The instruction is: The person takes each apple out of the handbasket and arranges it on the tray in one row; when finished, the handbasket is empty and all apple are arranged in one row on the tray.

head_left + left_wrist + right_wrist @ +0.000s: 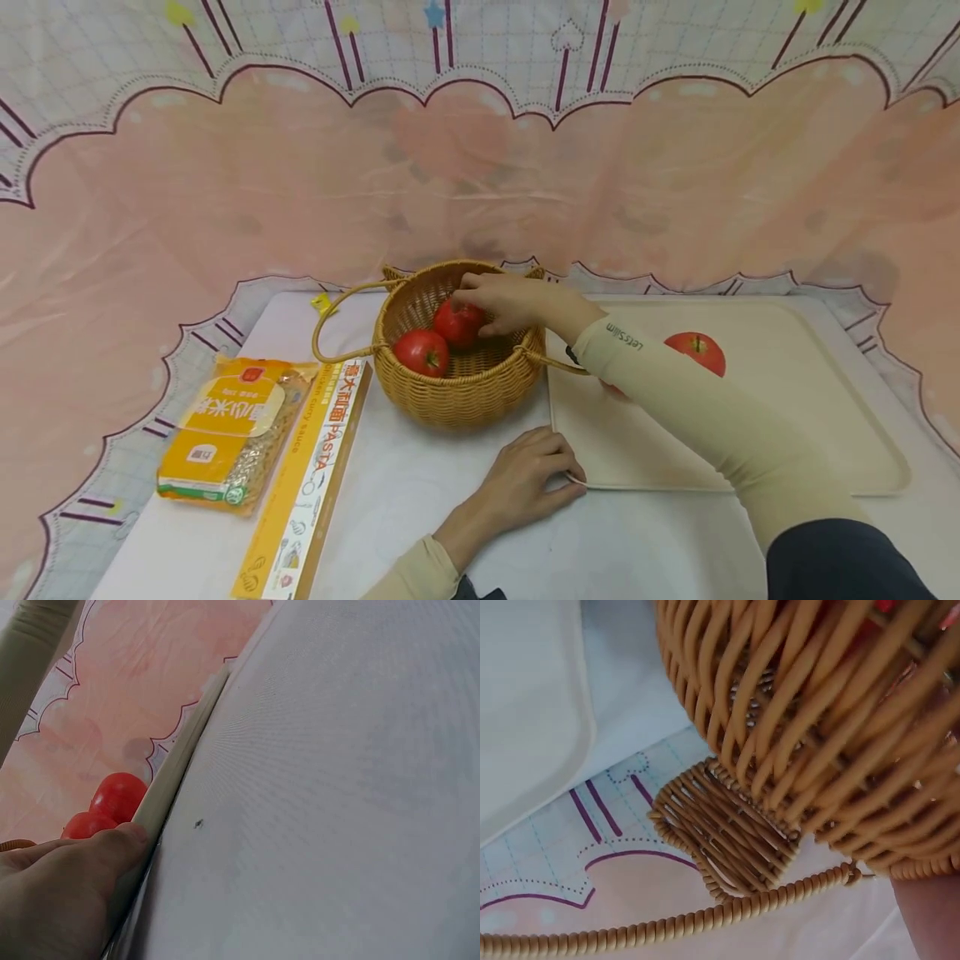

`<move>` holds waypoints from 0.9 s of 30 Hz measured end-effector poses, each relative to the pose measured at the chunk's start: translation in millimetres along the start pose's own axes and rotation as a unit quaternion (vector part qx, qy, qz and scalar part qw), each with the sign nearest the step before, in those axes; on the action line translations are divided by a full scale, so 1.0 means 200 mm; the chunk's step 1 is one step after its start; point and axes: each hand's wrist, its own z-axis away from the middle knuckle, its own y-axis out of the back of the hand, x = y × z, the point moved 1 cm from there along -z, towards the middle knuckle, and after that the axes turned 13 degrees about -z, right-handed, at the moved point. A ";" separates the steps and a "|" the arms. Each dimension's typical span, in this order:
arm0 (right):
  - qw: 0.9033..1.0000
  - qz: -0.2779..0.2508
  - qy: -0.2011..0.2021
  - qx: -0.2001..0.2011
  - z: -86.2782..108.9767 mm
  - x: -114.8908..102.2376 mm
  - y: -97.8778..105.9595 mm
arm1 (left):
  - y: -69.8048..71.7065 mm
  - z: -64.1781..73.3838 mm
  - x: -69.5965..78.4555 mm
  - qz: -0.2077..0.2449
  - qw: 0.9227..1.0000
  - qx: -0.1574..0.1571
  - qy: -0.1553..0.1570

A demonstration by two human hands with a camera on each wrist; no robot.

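Note:
A round wicker basket (450, 406) with two looped handles stands at the middle of the table. Inside it, one red apple (417, 353) lies at the left, touching a second red apple (460, 324). Reaching over the basket's right side, my right hand (504, 302) grips that second apple, fingers on top and thumb beside it. In the right wrist view the basket wall (757, 712) hides most of this hand. My left hand (528, 475) pinches the near left corner of a cream tray (780, 450). Its thumb (127, 844) lies on the tray rim in the left wrist view.
On the tray lies a red apple (697, 352); another is mostly hidden under my right forearm. Left of the basket are a long pasta box (307, 475) and a yellow food packet (228, 433). A small yellow wrapper (324, 303) lies near a handle. A patterned curtain hangs behind.

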 end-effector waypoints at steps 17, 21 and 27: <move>0.999 0.014 -0.035 -0.033 -0.10 -0.01 -0.03 | 0.00 0.01 -0.01 -0.009 1.000 -0.005 -0.002; 0.998 0.013 -0.039 -0.039 -0.12 -0.01 -0.04 | 0.00 0.01 -0.01 -0.010 1.000 -0.006 -0.007; 0.997 -0.005 -0.041 -0.059 -0.14 0.00 -0.06 | 0.00 0.01 -0.01 -0.018 1.000 -0.006 -0.014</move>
